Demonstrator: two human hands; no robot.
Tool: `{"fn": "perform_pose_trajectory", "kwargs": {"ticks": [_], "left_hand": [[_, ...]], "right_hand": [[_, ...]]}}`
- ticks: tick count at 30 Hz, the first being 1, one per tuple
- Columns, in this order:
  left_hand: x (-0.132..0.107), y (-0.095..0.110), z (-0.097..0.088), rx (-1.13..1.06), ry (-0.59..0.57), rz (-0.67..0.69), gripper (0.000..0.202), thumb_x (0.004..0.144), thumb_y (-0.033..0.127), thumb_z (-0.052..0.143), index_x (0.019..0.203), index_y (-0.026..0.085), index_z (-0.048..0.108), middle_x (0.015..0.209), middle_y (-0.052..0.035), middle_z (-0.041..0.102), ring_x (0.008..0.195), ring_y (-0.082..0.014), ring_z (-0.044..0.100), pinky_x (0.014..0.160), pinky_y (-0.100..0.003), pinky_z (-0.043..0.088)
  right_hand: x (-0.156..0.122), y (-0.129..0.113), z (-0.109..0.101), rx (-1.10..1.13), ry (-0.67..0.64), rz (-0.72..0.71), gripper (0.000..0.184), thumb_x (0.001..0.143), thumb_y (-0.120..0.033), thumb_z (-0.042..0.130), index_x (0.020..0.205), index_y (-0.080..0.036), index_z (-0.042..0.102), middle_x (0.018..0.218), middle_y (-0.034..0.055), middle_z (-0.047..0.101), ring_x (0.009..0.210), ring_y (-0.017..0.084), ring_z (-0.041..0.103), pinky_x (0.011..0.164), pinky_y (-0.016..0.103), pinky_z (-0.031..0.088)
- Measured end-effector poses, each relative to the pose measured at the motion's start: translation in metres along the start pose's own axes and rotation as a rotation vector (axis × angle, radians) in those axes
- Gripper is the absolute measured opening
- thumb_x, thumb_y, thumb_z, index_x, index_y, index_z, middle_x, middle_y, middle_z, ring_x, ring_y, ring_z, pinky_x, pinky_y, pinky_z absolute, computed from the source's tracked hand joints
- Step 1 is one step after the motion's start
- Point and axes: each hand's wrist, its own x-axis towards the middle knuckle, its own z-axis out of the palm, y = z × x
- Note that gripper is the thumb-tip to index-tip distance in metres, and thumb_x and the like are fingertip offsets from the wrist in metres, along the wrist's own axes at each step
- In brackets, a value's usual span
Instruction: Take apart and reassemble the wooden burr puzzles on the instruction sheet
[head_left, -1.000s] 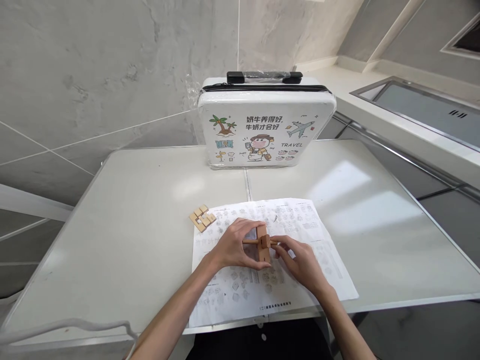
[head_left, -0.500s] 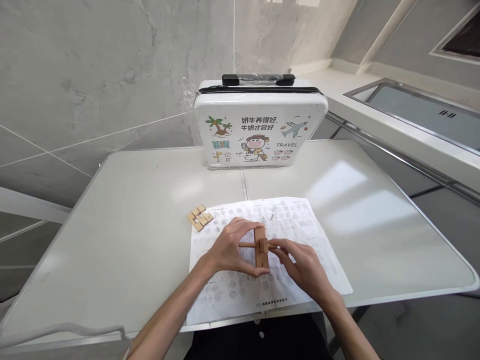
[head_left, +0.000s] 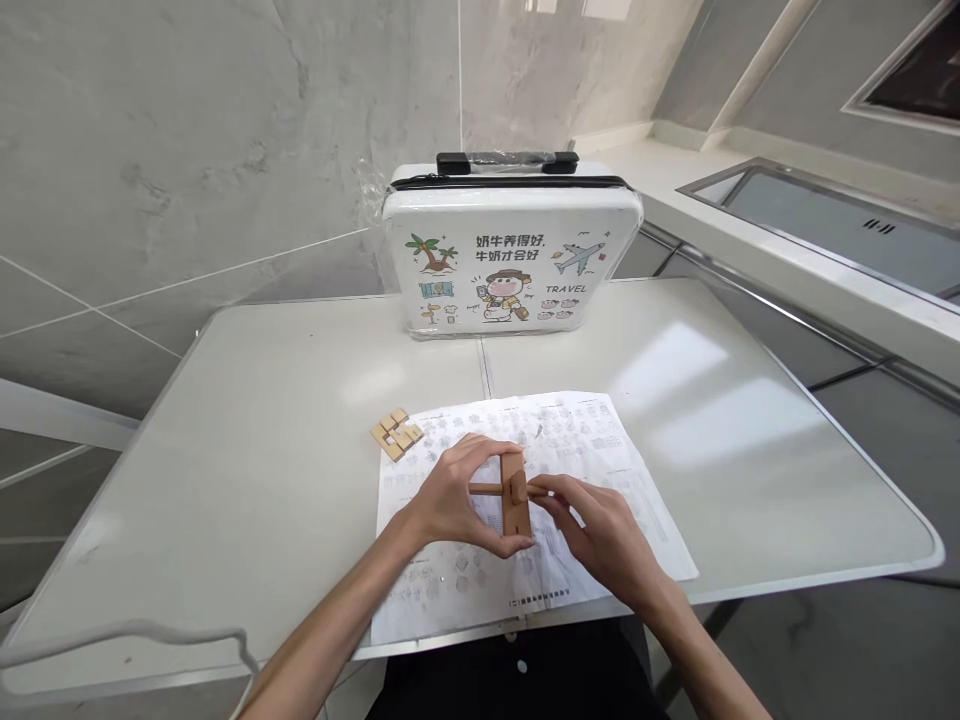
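Note:
My left hand (head_left: 466, 498) is closed around a brown wooden puzzle block (head_left: 516, 515), thumb at its near end and fingers at its far end. A thin wooden rod (head_left: 486, 489) sticks out from the block's left side, inside the curve of this hand. On the block's face sits a short round knob (head_left: 519, 488). My right hand (head_left: 600, 520) pinches a rod end on the right side between thumb and fingertips. The block is held above a printed paper sheet (head_left: 637, 540), with its drawings of small shapes facing up.
A light wooden piece puzzle (head_left: 396, 434) lies at the sheet's far left corner. At the back of the white table (head_left: 262, 430) stands a white printed suitcase (head_left: 510, 260) in plastic film. A grey cable (head_left: 135, 632) crosses the near left corner.
The whole view has shifted slightly, so everything sits a little further left. The block has tilted a little in my hands. Both hands keep their holds.

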Motion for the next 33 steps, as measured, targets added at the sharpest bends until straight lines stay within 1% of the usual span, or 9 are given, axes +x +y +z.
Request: {"fn": "perform_pose_trajectory", "kwargs": {"ticks": [6,11,14,16,18,20,22,26,33], "left_hand": [[-0.004,0.003,-0.002,-0.020,0.033,-0.057,0.086,0.057,0.049,0.094,0.133,0.024,0.063,0.113,-0.0096,0.076,0.103,-0.0323,0.072,0.094,-0.047,0.058],[-0.001,0.007,-0.005,-0.074,-0.076,-0.255,0.086,0.059,0.048,0.097,0.135,0.026,0.063,0.126,-0.0102,0.075,0.119,-0.0367,0.069,0.109,-0.052,0.051],[-0.002,0.006,-0.004,-0.243,-0.101,-0.375,0.107,0.058,0.053,0.100,0.150,0.028,0.051,0.136,-0.0126,0.072,0.131,-0.0384,0.065,0.112,-0.052,0.050],[-0.005,0.007,0.000,-0.322,-0.088,-0.442,0.112,0.063,0.057,0.098,0.156,0.029,0.043,0.138,-0.0140,0.071,0.131,-0.0376,0.065,0.109,-0.050,0.052],[-0.008,0.011,0.005,-0.295,-0.080,-0.483,0.090,0.076,0.059,0.090,0.150,0.029,0.049,0.133,-0.0128,0.072,0.123,-0.0348,0.069,0.103,-0.048,0.055],[-0.009,0.019,0.010,-0.199,-0.113,-0.491,0.052,0.092,0.058,0.075,0.132,0.026,0.063,0.121,-0.0097,0.074,0.109,-0.0303,0.072,0.092,-0.043,0.058],[-0.009,0.030,0.014,-0.096,-0.157,-0.488,0.034,0.104,0.052,0.058,0.119,0.023,0.067,0.105,-0.0071,0.074,0.094,-0.0258,0.072,0.080,-0.037,0.058],[-0.007,0.044,0.021,0.061,-0.203,-0.453,0.033,0.114,0.036,0.032,0.126,0.022,0.059,0.099,-0.0046,0.073,0.086,-0.0214,0.070,0.077,-0.035,0.055],[-0.010,0.045,0.030,0.200,-0.208,-0.426,0.036,0.113,0.026,0.027,0.133,0.022,0.056,0.101,-0.0053,0.071,0.085,-0.0211,0.067,0.079,-0.037,0.054]], "right_hand": [[0.001,-0.003,0.000,0.033,0.005,0.016,0.021,0.112,-0.027,0.050,0.122,-0.030,0.068,0.106,0.0057,0.082,0.083,0.024,0.079,0.066,0.034,0.058],[0.001,-0.005,0.001,0.163,0.038,0.159,0.017,0.109,-0.034,0.055,0.118,-0.028,0.068,0.098,0.0057,0.080,0.076,0.023,0.075,0.061,0.032,0.059],[0.002,-0.006,0.002,0.319,0.083,0.290,0.019,0.107,-0.040,0.058,0.110,-0.026,0.069,0.080,0.0033,0.074,0.067,0.021,0.070,0.059,0.030,0.058],[0.003,-0.005,0.002,0.437,0.103,0.337,0.021,0.106,-0.043,0.060,0.108,-0.024,0.069,0.081,0.0038,0.073,0.067,0.020,0.070,0.061,0.030,0.059],[0.003,-0.005,0.003,0.533,0.131,0.368,0.023,0.106,-0.045,0.061,0.108,-0.023,0.068,0.085,0.0047,0.074,0.069,0.019,0.070,0.063,0.031,0.060],[0.003,-0.005,0.007,0.598,0.165,0.396,0.024,0.105,-0.046,0.062,0.108,-0.023,0.067,0.084,0.0044,0.074,0.070,0.019,0.069,0.063,0.031,0.059],[0.002,-0.006,0.012,0.642,0.198,0.420,0.026,0.105,-0.047,0.062,0.106,-0.022,0.067,0.082,0.0041,0.073,0.070,0.019,0.068,0.063,0.030,0.059],[0.000,-0.012,0.024,0.683,0.241,0.460,0.026,0.107,-0.048,0.061,0.106,-0.022,0.067,0.081,0.0030,0.070,0.071,0.018,0.066,0.066,0.030,0.057],[0.001,-0.018,0.035,0.715,0.305,0.492,0.029,0.104,-0.050,0.065,0.104,-0.021,0.069,0.091,0.0069,0.074,0.078,0.021,0.069,0.074,0.035,0.059]]}}
